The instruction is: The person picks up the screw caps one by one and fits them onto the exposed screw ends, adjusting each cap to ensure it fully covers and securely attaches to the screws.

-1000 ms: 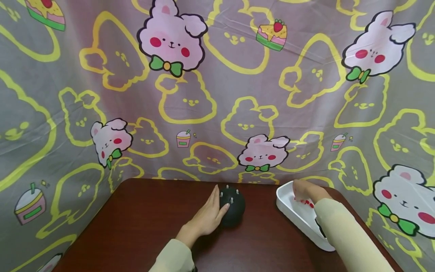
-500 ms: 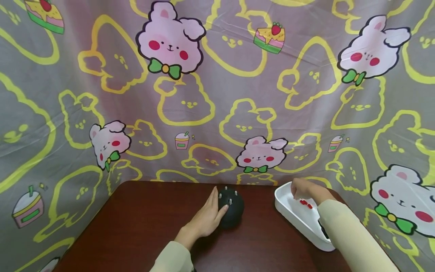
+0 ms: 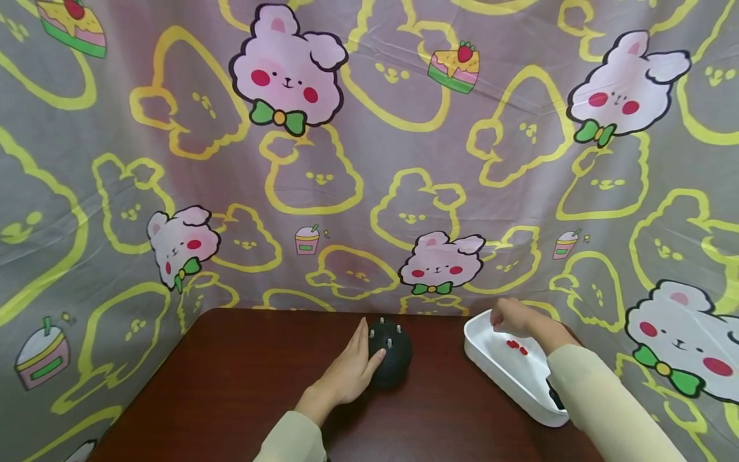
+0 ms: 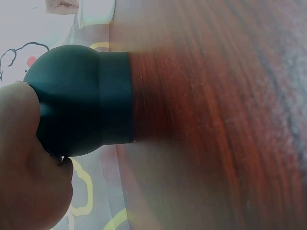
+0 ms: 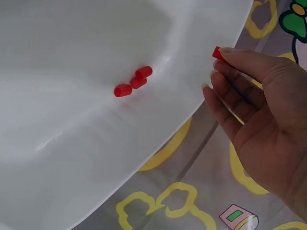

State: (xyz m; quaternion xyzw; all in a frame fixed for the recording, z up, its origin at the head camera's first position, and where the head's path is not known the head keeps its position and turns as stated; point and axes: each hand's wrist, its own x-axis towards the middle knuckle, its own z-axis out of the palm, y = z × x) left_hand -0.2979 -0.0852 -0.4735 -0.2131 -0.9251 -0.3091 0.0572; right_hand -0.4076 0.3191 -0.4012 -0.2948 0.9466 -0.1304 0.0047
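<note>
Fingers of the left hand [image 3: 346,372] lie straight and flat against the left side of the black round holder [image 3: 390,353], steadying it on the brown table [image 3: 231,385]. They are not curled around it. The holder is shaped like a ball on a short base. Small pale pegs [image 3: 388,332] stick up from its top, just past the fingertips.

To the right sits the white tray [image 3: 491,366], well apart from the holder. Three little red caps [image 5: 133,82] lie in it, close together near its middle. Nothing else shows in the tray.

The right hand [image 3: 510,317] is up at the far edge of the tray. Its fingers [image 5: 240,60] pinch one more red cap [image 5: 217,52] right at the tips, beyond the tray's rim and over the bunny cloth [image 3: 369,160].

What could go wrong? The cap is tiny and held only by its end, so I think it could slip out and drop on the cloth or roll off the table. The holder is round, and the left hand only leans on it, so a push from the right could make it tip or slide away.
</note>
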